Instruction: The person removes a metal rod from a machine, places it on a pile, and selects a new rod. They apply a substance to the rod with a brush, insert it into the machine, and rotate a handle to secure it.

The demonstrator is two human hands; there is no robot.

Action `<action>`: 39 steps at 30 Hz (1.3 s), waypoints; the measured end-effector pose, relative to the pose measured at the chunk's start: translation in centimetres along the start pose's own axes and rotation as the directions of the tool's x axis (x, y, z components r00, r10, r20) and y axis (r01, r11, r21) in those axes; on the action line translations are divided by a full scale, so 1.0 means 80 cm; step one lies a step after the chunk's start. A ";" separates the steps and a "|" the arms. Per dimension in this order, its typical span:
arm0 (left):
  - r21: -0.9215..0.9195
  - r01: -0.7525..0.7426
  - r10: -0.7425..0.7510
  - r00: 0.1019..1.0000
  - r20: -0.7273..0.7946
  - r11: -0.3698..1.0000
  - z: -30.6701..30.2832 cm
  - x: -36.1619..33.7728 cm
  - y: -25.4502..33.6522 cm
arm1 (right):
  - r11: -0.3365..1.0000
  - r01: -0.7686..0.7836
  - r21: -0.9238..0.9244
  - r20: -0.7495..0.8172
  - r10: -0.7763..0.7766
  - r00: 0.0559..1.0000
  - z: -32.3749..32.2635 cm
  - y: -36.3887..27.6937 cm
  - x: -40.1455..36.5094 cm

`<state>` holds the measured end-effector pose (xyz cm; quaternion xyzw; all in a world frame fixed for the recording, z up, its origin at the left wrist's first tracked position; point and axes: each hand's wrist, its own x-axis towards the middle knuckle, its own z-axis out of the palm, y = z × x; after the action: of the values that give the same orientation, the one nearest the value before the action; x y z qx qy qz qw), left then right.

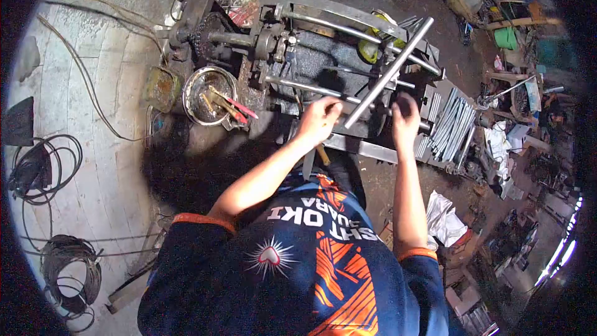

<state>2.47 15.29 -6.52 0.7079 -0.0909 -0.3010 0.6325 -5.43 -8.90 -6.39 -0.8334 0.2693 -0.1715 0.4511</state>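
Note:
A bare metal rod (388, 74) slants across the machine (323, 56), its lower end between my two hands. My left hand (319, 122) is beside that end, at the near guide bar (311, 87), with fingers curled in; what they hold, if anything, is hidden. On the other side of the rod, my right hand (405, 118) is over dark machine parts near a short shaft (426, 126). Its thumb and fingers look apart, though the fingertips are in shadow. I see no clear contact between the right hand and the rod.
Several thin rods (454, 124) lie in a bundle at the machine's right end. A round pan (210, 96) with red-handled tools stands at the left, beside a dirty square container (163, 89). Coiled cables (71, 274) lie on the floor. A white cloth (444, 219) is at lower right.

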 end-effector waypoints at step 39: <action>0.564 0.023 0.177 0.938 -0.297 0.825 0.101 -0.009 0.083 | 0.930 0.337 0.146 0.142 -0.356 0.924 0.084 0.107 0.160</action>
<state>-0.83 7.62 -0.18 0.8982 -0.0944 -0.1095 0.4151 5.78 -16.05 -16.66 -0.8508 0.0684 -0.1945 0.4833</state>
